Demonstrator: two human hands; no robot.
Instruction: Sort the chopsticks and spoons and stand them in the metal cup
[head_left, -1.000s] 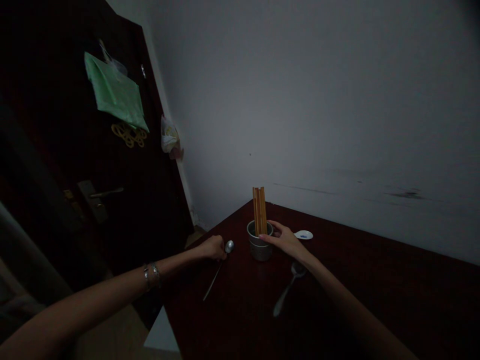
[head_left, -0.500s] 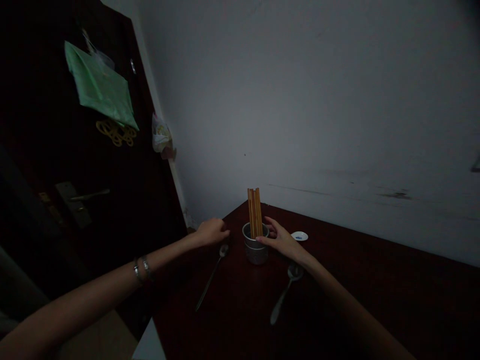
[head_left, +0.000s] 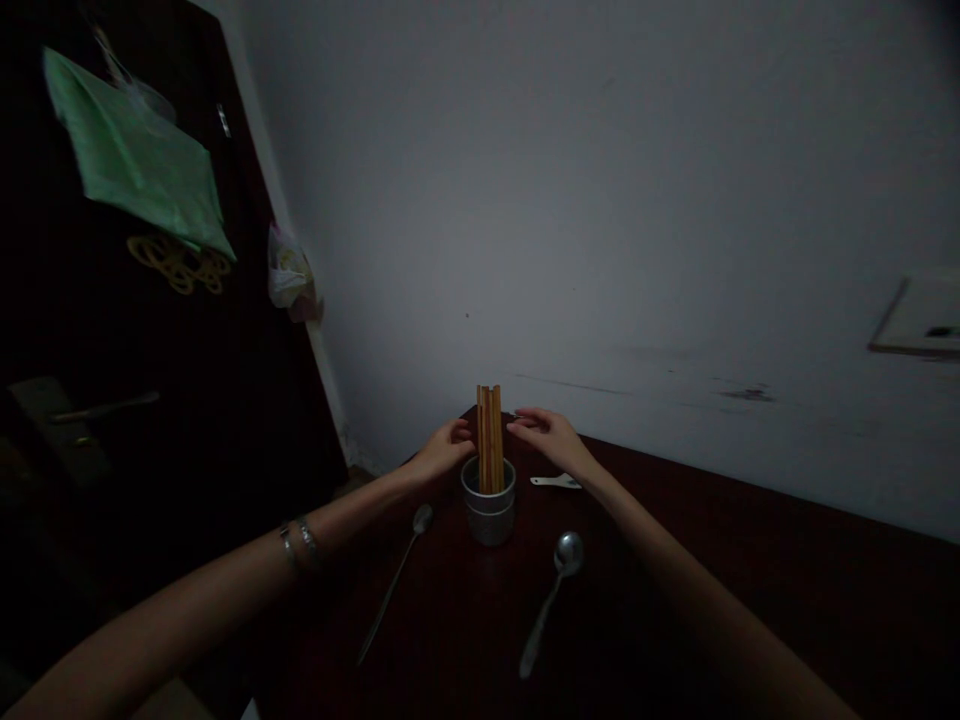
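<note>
A bundle of wooden chopsticks (head_left: 490, 435) stands upright in a metal cup (head_left: 490, 522) on the dark table. My left hand (head_left: 446, 450) is at the left of the chopsticks, fingers curved and apart, the tips close to them; whether they touch cannot be made out. On the other side my right hand (head_left: 555, 440) is raised with thumb and fingers apart, a small gap from the chopsticks. A long-handled metal spoon (head_left: 397, 580) lies left of the cup, and a larger metal spoon (head_left: 551, 600) lies to its right. Behind my right wrist, a white spoon (head_left: 553, 482) is partly hidden.
The dark red table (head_left: 697, 520) meets a grey wall (head_left: 570, 200) at the back. At the left is a dark door (head_left: 187, 400) with a green cloth (head_left: 139, 155) hanging on it. A plastic bag (head_left: 291, 275) hangs near the door frame.
My right hand has come off the cup's rim and lifted beside the chopsticks. My left hand has moved in towards them, its fingers opening. The view has shifted to the right.
</note>
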